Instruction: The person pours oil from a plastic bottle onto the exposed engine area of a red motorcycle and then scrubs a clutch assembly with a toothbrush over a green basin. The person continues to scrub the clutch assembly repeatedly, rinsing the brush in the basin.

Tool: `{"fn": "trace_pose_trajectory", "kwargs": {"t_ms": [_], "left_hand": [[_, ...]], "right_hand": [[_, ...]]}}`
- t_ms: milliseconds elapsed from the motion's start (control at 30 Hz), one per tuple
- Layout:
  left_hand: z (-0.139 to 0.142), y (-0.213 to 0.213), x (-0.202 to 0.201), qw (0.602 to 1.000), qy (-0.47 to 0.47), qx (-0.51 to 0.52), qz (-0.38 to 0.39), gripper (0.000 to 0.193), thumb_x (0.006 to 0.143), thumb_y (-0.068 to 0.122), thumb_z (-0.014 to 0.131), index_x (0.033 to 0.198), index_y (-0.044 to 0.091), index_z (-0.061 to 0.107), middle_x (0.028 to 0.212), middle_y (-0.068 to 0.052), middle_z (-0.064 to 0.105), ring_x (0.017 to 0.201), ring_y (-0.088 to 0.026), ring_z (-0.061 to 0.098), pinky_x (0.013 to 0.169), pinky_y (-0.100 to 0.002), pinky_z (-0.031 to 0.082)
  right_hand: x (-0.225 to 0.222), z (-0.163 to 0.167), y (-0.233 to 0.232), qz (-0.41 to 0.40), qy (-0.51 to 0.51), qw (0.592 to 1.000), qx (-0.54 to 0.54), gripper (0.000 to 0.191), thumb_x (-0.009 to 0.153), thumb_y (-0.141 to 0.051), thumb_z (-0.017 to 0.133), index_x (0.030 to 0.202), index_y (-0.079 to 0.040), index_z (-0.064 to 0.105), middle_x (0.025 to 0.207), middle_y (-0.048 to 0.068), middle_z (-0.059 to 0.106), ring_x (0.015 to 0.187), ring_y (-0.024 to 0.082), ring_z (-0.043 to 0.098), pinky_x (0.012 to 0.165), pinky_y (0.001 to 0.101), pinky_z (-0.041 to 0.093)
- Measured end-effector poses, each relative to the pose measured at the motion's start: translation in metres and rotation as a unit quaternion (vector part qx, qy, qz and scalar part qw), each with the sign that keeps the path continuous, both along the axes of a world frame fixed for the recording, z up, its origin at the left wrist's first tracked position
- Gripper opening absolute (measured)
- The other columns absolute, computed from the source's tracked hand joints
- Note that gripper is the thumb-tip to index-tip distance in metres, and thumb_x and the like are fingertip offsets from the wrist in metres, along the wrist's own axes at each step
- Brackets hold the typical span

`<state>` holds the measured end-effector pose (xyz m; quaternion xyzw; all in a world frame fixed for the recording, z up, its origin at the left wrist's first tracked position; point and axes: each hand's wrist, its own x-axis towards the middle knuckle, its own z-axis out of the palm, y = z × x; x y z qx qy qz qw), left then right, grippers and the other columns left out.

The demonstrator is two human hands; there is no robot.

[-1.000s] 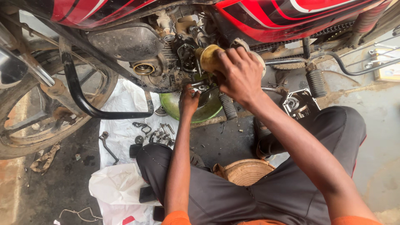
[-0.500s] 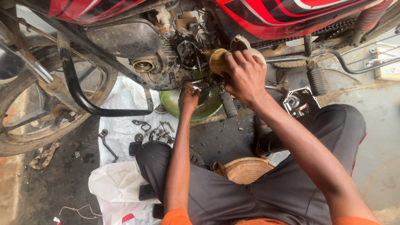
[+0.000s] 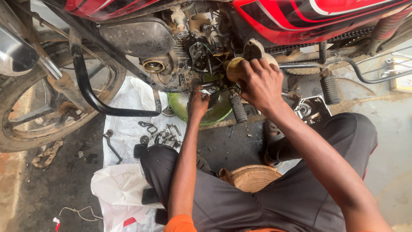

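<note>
Brass-coloured round part (image 3: 234,68), possibly a cap or filter, sits against the engine (image 3: 201,51), gripped by right hand (image 3: 259,83) with fingers curled closed around it. Left hand (image 3: 198,103), just below the engine, pinches a small metal piece; hard to identify. Advice: keep the part square to the engine and brace low. Green bowl (image 3: 214,114) lies under the engine.

Engine (image 3: 193,51) crowded w/ footpeg (image 3: 237,108), green bowl (image 3: 214,112) below; floor (image 3: 231,144) btwn knees open
</note>
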<state>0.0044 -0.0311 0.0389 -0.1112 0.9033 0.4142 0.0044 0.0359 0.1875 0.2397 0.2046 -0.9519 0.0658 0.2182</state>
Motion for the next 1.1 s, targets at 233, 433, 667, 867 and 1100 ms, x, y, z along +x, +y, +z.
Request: {"fn": "trace_pose_trajectory", "kwargs": {"t_ms": [233,433,667,867,1100], "left_hand": [[-0.002,-0.001,0.004,1.000,0.029,-0.011,-0.006,0.060,0.091,0.030,0.072,0.143,0.011,0.050,0.121,-0.011,0.072,0.103,-0.033,0.071,0.088,-0.046,0.055],[-0.003,-0.001,0.006,1.000,0.020,-0.018,-0.005,0.059,0.092,0.030,0.071,0.144,0.013,0.048,0.122,-0.011,0.071,0.105,-0.034,0.071,0.090,-0.048,0.054],[-0.002,0.001,0.006,1.000,0.013,-0.016,-0.006,0.061,0.093,0.030,0.070,0.145,0.010,0.048,0.123,-0.010,0.071,0.106,-0.031,0.071,0.091,-0.046,0.055],[0.003,0.000,0.007,1.000,0.006,-0.017,-0.008,0.060,0.092,0.031,0.070,0.145,0.011,0.049,0.122,-0.009,0.071,0.107,-0.031,0.071,0.089,-0.046,0.055],[0.002,-0.003,0.008,0.999,0.040,-0.012,0.009,0.056,0.092,0.032,0.071,0.140,0.012,0.052,0.119,-0.011,0.072,0.107,-0.034,0.070,0.089,-0.047,0.054]], "right_hand": [[-0.005,-0.003,-0.008,-0.005,0.008,1.000,0.024,0.064,0.067,-0.022,0.085,0.125,-0.005,0.065,0.101,0.009,0.065,0.102,0.027,0.063,0.086,0.0465,0.051],[-0.002,0.000,-0.001,-0.016,-0.031,0.999,0.040,0.060,0.062,-0.021,0.084,0.117,-0.005,0.067,0.103,0.010,0.067,0.104,0.028,0.063,0.082,0.0472,0.052],[-0.003,-0.003,-0.002,-0.018,-0.051,0.998,0.033,0.056,0.065,-0.023,0.084,0.116,-0.007,0.068,0.104,0.009,0.068,0.105,0.028,0.064,0.080,0.0470,0.052],[-0.004,-0.002,-0.005,-0.027,-0.074,0.997,0.024,0.064,0.060,-0.026,0.086,0.119,-0.007,0.069,0.105,0.008,0.069,0.105,0.027,0.065,0.078,0.0461,0.053],[0.000,0.017,-0.001,-0.058,-0.121,0.961,-0.240,0.056,0.072,-0.036,0.088,0.123,-0.016,0.074,0.115,0.005,0.072,0.103,0.025,0.070,0.085,0.0407,0.055]]}}
